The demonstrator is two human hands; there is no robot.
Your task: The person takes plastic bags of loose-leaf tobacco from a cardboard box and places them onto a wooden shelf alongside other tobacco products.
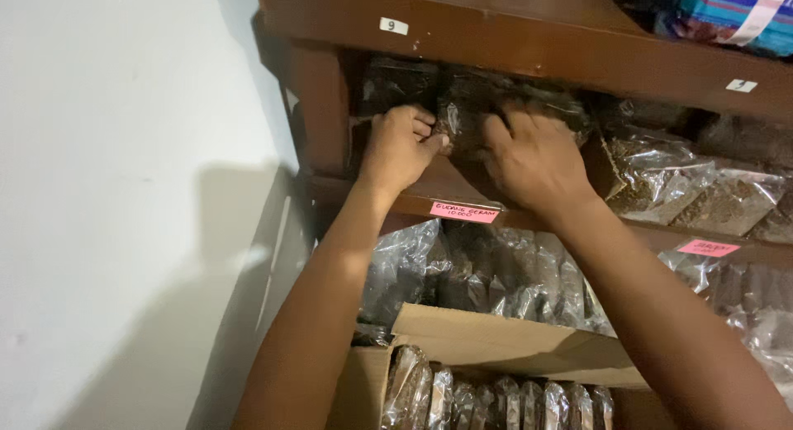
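A plain white painted wall (107, 190) fills the left side, with a soft grey shadow falling across its lower part. Against it stands a dark brown wooden shelf unit (529, 50) with several levels; its deeper recesses look dim, perhaps poorly lit.

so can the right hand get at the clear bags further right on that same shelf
Probably yes. The right hand is already inside that shelf opening, and the clear bags lie beside it with nothing visible between them.

Left hand (399, 145), right hand (533, 155) grip clear packet (461, 120) on brown shelf (446, 186); cardboard box (496, 341) below.
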